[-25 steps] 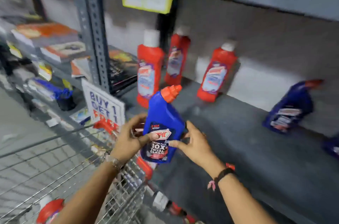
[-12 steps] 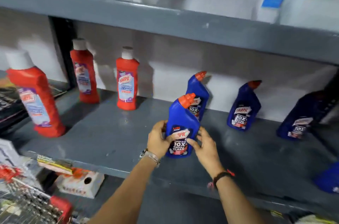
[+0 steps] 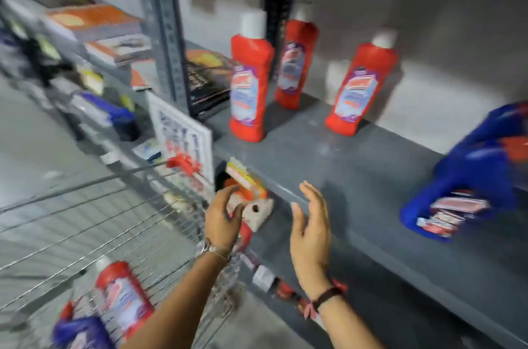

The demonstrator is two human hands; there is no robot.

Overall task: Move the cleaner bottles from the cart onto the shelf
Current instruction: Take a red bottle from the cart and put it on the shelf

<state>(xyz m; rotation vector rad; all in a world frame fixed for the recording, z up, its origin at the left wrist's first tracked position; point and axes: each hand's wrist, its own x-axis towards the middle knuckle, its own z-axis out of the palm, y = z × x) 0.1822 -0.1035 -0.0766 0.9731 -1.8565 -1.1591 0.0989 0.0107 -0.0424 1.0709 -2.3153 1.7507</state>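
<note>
Both my hands are empty. My left hand (image 3: 223, 220) hovers over the cart's right edge with fingers loosely curled, and my right hand (image 3: 310, 228) is spread open in front of the grey shelf (image 3: 357, 177). Three red cleaner bottles stand on the shelf: one at the front left (image 3: 250, 83), one behind it (image 3: 295, 63), one further right (image 3: 360, 85). A blurred blue bottle (image 3: 468, 180) stands on the shelf at the right. In the wire cart (image 3: 100, 220) lie a red bottle (image 3: 123, 297) and a blue bottle (image 3: 80, 331) at the bottom left.
A "buy 1 get 1" sign (image 3: 183, 140) hangs by the grey shelf post (image 3: 165, 28). Books and boxes (image 3: 94, 23) fill the shelves to the left. Small cartons (image 3: 254, 211) sit on the lower shelf under the shelf edge.
The blue bottle I held in both hands now stands on the shelf at the right. My hands let go and pulled back left toward the cart; the view swung left.
</note>
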